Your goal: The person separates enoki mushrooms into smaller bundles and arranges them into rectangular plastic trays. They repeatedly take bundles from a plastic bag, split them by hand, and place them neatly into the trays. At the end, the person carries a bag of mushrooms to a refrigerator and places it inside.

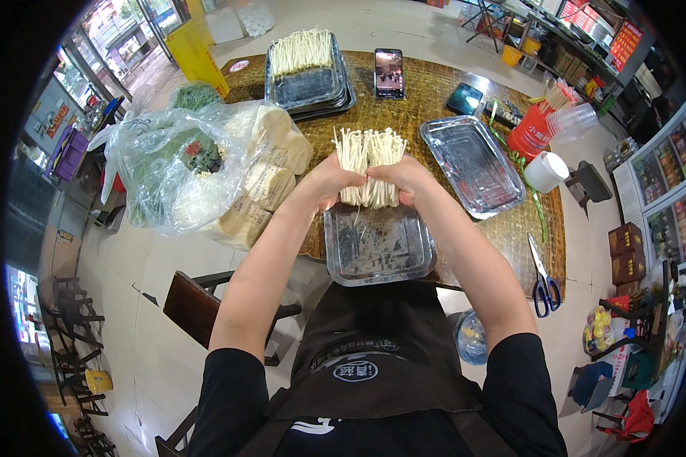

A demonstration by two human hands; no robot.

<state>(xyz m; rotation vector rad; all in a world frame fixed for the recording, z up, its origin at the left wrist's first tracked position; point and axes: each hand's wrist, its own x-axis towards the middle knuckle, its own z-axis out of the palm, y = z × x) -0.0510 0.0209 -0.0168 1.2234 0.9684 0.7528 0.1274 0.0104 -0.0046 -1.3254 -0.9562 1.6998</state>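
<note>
Between my two hands is a bundle of enoki mushrooms (371, 148), caps pointing away from me. My left hand (332, 181) grips its left side and my right hand (403, 178) its right, with the thumbs meeting over the stems. Under the stem ends lies a clear plastic tray (380, 248), its near end at the table's front edge. A few loose strands rest in it. Farther back, a row of enoki (302, 54) fills the far part of the top tray in a stack of dark trays (306, 91).
Packed enoki bags (263, 188) and a plastic bag of greens (171, 165) crowd the left. On the right are an empty tray (473, 165), scissors (543, 280), a white cup (546, 171) and a red container of sticks (530, 132). A phone (389, 74) stands at the back.
</note>
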